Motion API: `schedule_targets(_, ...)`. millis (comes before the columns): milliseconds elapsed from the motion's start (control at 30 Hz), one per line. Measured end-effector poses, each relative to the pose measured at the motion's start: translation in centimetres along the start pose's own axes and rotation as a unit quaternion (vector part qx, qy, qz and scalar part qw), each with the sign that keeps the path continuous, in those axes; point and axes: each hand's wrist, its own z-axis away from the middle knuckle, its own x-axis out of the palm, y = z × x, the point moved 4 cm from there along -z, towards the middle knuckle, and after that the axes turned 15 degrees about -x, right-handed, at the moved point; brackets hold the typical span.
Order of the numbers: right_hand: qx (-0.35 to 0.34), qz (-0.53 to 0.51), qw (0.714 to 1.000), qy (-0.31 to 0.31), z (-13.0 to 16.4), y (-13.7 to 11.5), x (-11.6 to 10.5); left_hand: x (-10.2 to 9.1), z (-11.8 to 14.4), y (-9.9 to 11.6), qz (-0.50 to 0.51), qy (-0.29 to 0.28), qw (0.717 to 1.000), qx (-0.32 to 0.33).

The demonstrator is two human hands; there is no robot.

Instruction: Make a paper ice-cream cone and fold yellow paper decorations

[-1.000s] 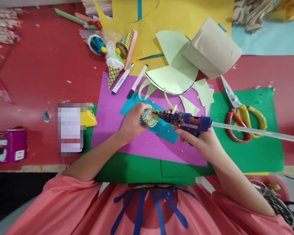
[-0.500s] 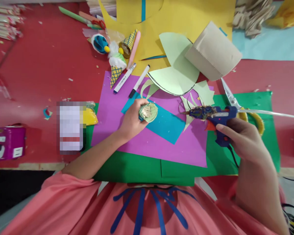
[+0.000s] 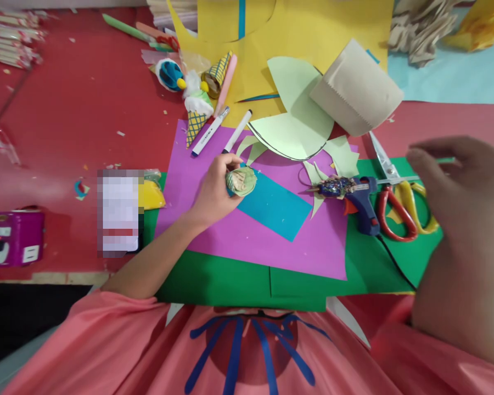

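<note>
My left hand [image 3: 217, 189] is closed around a small paper cone [image 3: 242, 180] with a pale green and beige crinkled top, held over the blue paper strip [image 3: 275, 206] and purple sheet [image 3: 197, 236]. The glue gun [image 3: 354, 197], blue with an orange trigger, lies on the papers at right, its nozzle pointing left. Beyond its grip, my right hand [image 3: 456, 186] is lifted off it, fingers loosely bent and apart, with nothing visible in them. Part of the clear glue stick is hidden behind this hand. Scissors [image 3: 399, 216] with red and yellow handles lie beside the gun.
Pale green cut paper [image 3: 300, 131] and a beige paper roll [image 3: 356, 88] lie at the back. Left of them are white markers [image 3: 209, 134], paper ice-cream cones [image 3: 197, 118] and a blurred-out phone [image 3: 121, 214]. The gun's black cord [image 3: 395, 263] runs towards the front right.
My right hand has let go of the glue gun, leaving it on the papers, and moved right and up. My left hand has shifted slightly left with the cone.
</note>
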Motion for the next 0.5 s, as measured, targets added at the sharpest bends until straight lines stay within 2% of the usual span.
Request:
schedule_targets(67,-0.057,-0.022,0.998,0.017,-2.5,-0.3,0.9,-0.2,-0.2,-0.2,-0.013,-0.022,1.000,0.008)
schedule_targets(133,-0.102,0.008,0.994,-0.030,-5.0,-0.3,2.5,-0.6,-0.5,-0.1,-0.049,-0.040,0.998,0.028)
schedule_targets(267,-0.106,0.051,0.983,-0.142,-8.3,-0.5,6.1,-1.0,-1.1,0.0,-0.140,-0.054,0.987,0.048)
schedule_targets(367,-0.064,0.075,0.986,-0.135,-9.4,-0.6,7.0,-1.1,-1.4,-0.4,-0.160,-0.054,0.985,0.028)
schedule_targets(500,-0.052,0.037,0.993,-0.094,-9.1,-0.7,6.4,-1.6,-1.7,-0.6,-0.131,-0.038,0.991,0.007)
